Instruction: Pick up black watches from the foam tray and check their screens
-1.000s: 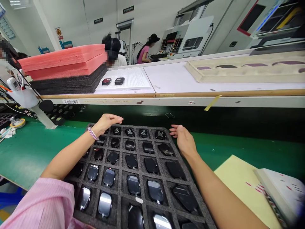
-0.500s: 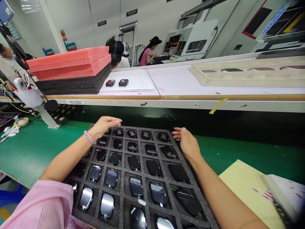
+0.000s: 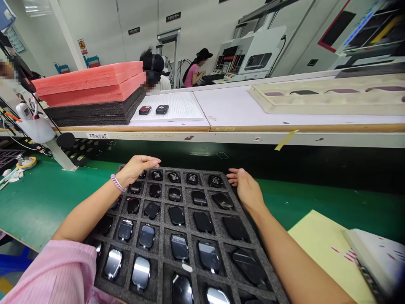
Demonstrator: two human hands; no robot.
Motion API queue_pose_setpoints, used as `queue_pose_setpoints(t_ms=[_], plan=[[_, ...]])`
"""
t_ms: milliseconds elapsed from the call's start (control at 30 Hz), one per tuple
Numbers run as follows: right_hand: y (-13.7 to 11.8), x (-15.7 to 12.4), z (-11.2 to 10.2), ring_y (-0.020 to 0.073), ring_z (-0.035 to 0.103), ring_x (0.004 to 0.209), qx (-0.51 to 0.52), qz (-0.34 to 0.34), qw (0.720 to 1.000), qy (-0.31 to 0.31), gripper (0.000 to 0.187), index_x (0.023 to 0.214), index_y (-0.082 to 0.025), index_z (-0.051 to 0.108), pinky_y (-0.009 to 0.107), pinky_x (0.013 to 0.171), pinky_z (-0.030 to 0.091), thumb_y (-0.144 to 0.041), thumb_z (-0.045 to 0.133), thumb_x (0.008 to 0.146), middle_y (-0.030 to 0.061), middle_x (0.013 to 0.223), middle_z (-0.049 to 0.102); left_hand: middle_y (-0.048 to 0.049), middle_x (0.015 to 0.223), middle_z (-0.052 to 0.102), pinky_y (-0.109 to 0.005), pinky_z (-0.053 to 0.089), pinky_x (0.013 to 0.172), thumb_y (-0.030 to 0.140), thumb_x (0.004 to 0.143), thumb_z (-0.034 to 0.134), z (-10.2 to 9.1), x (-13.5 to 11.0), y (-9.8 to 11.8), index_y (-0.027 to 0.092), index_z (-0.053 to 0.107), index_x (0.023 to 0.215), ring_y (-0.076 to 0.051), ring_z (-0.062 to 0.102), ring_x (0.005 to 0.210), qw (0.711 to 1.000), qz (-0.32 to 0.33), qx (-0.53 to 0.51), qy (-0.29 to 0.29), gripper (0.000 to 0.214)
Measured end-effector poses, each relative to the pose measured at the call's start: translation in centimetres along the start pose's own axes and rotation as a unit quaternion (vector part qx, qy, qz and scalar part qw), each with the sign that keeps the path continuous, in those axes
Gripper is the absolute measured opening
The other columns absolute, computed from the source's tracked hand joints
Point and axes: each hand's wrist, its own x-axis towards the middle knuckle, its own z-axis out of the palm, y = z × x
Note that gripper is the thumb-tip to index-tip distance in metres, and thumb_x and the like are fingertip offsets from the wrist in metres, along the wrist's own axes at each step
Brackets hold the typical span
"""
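A dark grey foam tray [image 3: 161, 219] lies in front of me, with rows of square compartments. Glossy black smartwatch-like pieces [image 3: 147, 236] with rounded corners sit in them, and those in the far row show white print. At the far left corner, my left hand [image 3: 139, 166] is over the tray edge, fingers stretched to the right and nothing visible in them. My right hand [image 3: 247, 185] is beside the far right corner, its fingers extended leftward and slightly apart. Whether either hand presses on the foam, I cannot tell.
Above the green bench [image 3: 25, 198] runs a white shelf [image 3: 228, 105] with pink foam blocks [image 3: 91, 82], a lined notebook [image 3: 183, 105] bearing two small dark devices, and a cream tray [image 3: 303, 103]. Yellow paper [image 3: 322, 245] lies right. Co-workers sit beyond the shelf.
The view has shifted very slightly. Both hands and the foam tray keep the same places relative to each other.
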Motion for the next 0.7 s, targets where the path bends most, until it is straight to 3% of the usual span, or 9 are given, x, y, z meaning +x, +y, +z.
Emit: queue_pose_setpoints(t_ms=[367, 533, 633, 700], plan=[[-0.7, -0.3, 0.0, 0.0258, 0.063, 0.072, -0.010, -0.006, 1.000, 0.002, 0.081, 0.099, -0.018, 0.066, 0.038, 0.065, 0.051, -0.092, 0.036, 0.084, 0.0106, 0.087, 0.067, -0.0087, 0.080, 0.074, -0.034, 0.046, 0.090, 0.050, 0.050, 0.094, 0.4, -0.2, -0.5, 0.016, 0.079, 0.082, -0.020, 0.064, 0.084, 1.000, -0.014, 0.004, -0.011, 0.049], [-4.2, -0.1, 0.1, 0.0299, 0.065, 0.078, -0.022, -0.027, 0.999, 0.006, 0.072, 0.093, -0.020, 0.066, 0.043, 0.073, 0.053, -0.088, 0.050, 0.080, 0.0121, 0.091, 0.069, -0.0083, 0.079, 0.073, -0.036, 0.046, 0.093, 0.051, 0.050, 0.093, 1.7, -1.8, -0.7, 0.016, 0.079, 0.080, -0.020, 0.064, 0.085, 1.000, -0.025, 0.004, -0.018, 0.049], [-8.8, -1.3, 0.5, 0.0303, 0.066, 0.088, -0.017, -0.070, 0.995, -0.063, 0.057, 0.092, -0.022, 0.069, 0.041, 0.080, 0.053, -0.077, 0.061, 0.081, 0.0089, 0.095, 0.070, -0.0083, 0.080, 0.074, -0.036, 0.045, 0.096, 0.053, 0.052, 0.092, 2.8, -3.1, -0.7, 0.016, 0.079, 0.078, -0.021, 0.064, 0.086, 0.999, -0.028, -0.001, -0.021, 0.048], [-12.1, -2.9, 1.0, 0.0300, 0.065, 0.096, -0.008, -0.126, 0.967, -0.219, 0.045, 0.104, -0.022, 0.070, 0.040, 0.085, 0.053, -0.064, 0.060, 0.089, 0.0084, 0.104, 0.071, -0.0074, 0.081, 0.074, -0.036, 0.044, 0.097, 0.054, 0.053, 0.092, 3.6, -3.8, -0.7, 0.017, 0.079, 0.079, -0.021, 0.064, 0.088, 0.999, -0.026, -0.006, -0.020, 0.047]])
